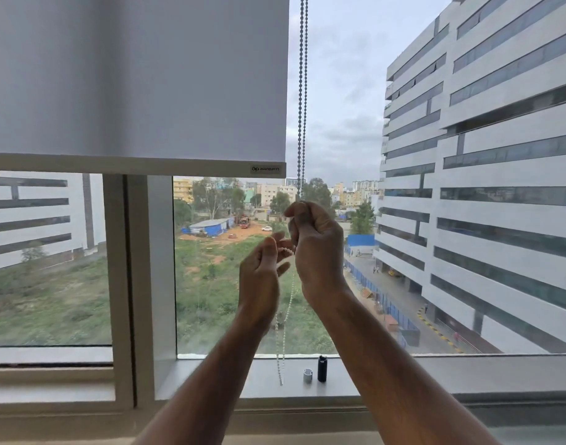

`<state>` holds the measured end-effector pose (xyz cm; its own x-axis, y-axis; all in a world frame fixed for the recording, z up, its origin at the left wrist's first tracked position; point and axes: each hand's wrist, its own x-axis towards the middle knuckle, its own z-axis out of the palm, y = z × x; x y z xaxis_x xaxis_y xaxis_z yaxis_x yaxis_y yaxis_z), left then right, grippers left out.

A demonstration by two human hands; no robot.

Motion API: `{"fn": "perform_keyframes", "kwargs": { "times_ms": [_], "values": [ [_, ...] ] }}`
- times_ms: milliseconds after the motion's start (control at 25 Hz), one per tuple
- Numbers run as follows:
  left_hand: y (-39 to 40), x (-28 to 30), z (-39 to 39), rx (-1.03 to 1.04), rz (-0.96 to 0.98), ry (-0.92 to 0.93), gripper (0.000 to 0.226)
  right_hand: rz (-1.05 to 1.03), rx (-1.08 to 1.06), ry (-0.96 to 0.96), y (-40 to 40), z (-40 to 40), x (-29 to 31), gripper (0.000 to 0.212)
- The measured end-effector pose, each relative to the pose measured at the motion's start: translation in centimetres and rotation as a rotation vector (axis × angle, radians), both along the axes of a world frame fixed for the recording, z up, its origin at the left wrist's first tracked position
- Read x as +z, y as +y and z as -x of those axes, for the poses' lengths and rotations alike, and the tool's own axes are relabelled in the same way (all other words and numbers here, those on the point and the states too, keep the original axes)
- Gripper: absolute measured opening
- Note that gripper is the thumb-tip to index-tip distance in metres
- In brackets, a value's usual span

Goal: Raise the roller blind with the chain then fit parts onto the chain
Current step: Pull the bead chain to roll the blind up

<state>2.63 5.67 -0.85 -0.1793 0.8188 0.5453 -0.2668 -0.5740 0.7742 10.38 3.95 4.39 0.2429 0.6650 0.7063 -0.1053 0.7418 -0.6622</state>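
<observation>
The grey roller blind [137, 75] covers the upper left of the window, its bottom bar [137, 165] partway up the glass. A double bead chain [302, 91] hangs down the blind's right edge into my right hand [317, 248], which is closed around it. My left hand [261, 274] sits just left and lower, fingers pinching a short stretch of beads that runs across to the right hand. Below the hands the chain's loop [281, 348] dangles to the sill. A small grey part [307, 375] and a black cylindrical part [322, 368] stand on the sill.
The window sill [403, 377] runs across below the glass. A thick window frame post [131, 284] stands to the left of the hands. Outside are a large office building and open ground.
</observation>
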Motion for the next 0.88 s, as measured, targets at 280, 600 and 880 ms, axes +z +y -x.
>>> {"fn": "perform_keyframes", "kwargs": {
  "times_ms": [280, 600, 880],
  "values": [
    [-1.9, 10.2, -1.2, 0.018, -0.175, -0.005, 0.031, 0.084, -0.018, -0.042, 0.3, 0.4, -6.9, 0.029],
    [-0.2, 12.6, -1.5, 0.162, -0.232, -0.022, 0.023, 0.123, 0.015, -0.091, -0.3, 0.4, -13.1, 0.03],
    [0.0, 9.5, -0.5, 0.192, -0.268, 0.045, 0.027, 0.241, 0.054, -0.147, -0.5, -0.3, -13.4, 0.027]
  ]
}}
